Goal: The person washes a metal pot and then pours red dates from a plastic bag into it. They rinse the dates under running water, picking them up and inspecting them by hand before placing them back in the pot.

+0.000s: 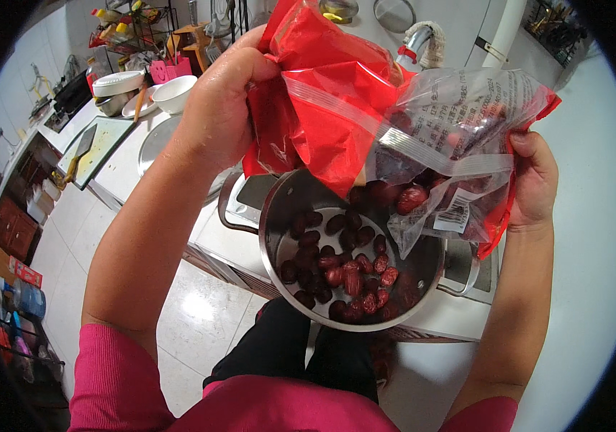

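Observation:
A red and clear plastic bag [335,108] spans the space between my two hands, tilted over a steel pot. My left hand [232,102] grips its red end. At the clear end, my right hand [534,178] pinches the red edge seam. Dark red dried jujubes [412,200] sit at the bag's lower side, above the pot's far rim. More jujubes [354,281] lie scattered over the bottom of the two-handled pot [270,259]. The bag bears printed writing and a barcode label, and hides the back of the pot.
A cutting board [105,143] with a knife [82,148] on it lies to the left on the white counter. Behind it stand a white bowl [174,94] and a pink holder [170,69]. A faucet [418,43] rises behind the bag. A round lid [157,141] rests left of the pot.

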Motion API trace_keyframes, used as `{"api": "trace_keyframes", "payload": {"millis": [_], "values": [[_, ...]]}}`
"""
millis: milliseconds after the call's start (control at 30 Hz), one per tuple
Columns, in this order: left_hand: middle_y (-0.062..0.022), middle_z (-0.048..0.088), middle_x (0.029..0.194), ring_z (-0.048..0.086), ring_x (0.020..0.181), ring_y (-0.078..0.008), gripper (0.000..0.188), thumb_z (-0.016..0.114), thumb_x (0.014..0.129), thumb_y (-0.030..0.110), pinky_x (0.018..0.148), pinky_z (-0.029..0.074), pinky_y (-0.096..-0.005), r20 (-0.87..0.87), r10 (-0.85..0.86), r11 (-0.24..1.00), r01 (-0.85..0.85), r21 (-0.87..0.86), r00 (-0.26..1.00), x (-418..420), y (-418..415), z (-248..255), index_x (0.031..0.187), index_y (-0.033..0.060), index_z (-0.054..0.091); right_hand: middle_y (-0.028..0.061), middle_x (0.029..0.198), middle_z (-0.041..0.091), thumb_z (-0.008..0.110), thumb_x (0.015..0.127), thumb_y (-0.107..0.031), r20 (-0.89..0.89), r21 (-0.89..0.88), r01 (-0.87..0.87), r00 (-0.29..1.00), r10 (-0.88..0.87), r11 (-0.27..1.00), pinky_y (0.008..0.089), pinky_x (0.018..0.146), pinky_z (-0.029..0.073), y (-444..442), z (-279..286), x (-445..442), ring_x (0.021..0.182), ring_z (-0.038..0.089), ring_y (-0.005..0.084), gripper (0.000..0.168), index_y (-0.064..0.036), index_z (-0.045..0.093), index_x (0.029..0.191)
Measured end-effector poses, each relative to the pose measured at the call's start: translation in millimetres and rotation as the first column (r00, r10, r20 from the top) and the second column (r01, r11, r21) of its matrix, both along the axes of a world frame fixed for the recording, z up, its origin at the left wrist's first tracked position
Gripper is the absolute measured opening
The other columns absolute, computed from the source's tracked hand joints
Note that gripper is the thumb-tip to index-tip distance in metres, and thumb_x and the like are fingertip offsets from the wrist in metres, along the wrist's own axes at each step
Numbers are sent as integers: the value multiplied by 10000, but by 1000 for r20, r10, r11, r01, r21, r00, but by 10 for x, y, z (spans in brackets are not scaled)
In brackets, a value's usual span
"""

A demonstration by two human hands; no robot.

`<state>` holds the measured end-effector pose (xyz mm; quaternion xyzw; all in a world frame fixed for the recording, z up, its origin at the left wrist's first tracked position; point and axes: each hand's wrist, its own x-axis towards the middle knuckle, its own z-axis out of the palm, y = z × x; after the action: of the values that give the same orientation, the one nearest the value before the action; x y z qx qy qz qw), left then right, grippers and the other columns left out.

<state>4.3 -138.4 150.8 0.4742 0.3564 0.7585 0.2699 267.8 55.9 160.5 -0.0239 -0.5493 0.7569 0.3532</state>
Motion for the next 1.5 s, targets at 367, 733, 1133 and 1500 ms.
{"api": "trace_keyframes", "payload": {"millis": [367, 733, 1133, 1500], "values": [[-124, 592, 1169, 642, 1011, -202, 368, 442, 903, 158, 880, 551, -374, 88, 34, 984, -18, -177, 996, -102, 16, 0, 1248, 35, 474, 237, 1054, 674, 447, 900, -182, 87, -159, -20, 996, 34, 987, 438, 911, 527, -72, 48, -57, 957, 672, 344, 433, 98, 535, 1217], [-111, 668, 1027, 675, 923, -218, 324, 591, 940, 288, 838, 564, -389, 317, 47, 939, 66, -339, 947, -23, -189, 183, 1115, 17, 562, 158, 1004, 690, 504, 939, -166, 163, -310, 116, 984, -67, 944, 402, 819, 579, -77, -33, -112, 877, 691, 258, 287, 55, 592, 1100], [-131, 572, 1248, 600, 1111, -214, 389, 465, 1026, 276, 965, 485, -425, 178, 76, 967, -30, -252, 981, 63, -247, 132, 1309, 10, 434, 207, 1037, 679, 435, 975, -242, 128, -63, 56, 991, -48, 996, 429, 821, 556, -378, 311, -19, 963, 670, 306, 350, 6, 541, 1198], [-105, 576, 1247, 593, 1108, -193, 380, 453, 1030, 268, 968, 481, -374, 165, 17, 989, 9, -151, 986, 68, -216, 56, 1328, 33, 439, 194, 1075, 674, 412, 983, -261, 91, 55, 159, 982, -164, 986, 386, 787, 540, -463, 322, 70, 990, 673, 304, 370, -26, 520, 1247]]}}
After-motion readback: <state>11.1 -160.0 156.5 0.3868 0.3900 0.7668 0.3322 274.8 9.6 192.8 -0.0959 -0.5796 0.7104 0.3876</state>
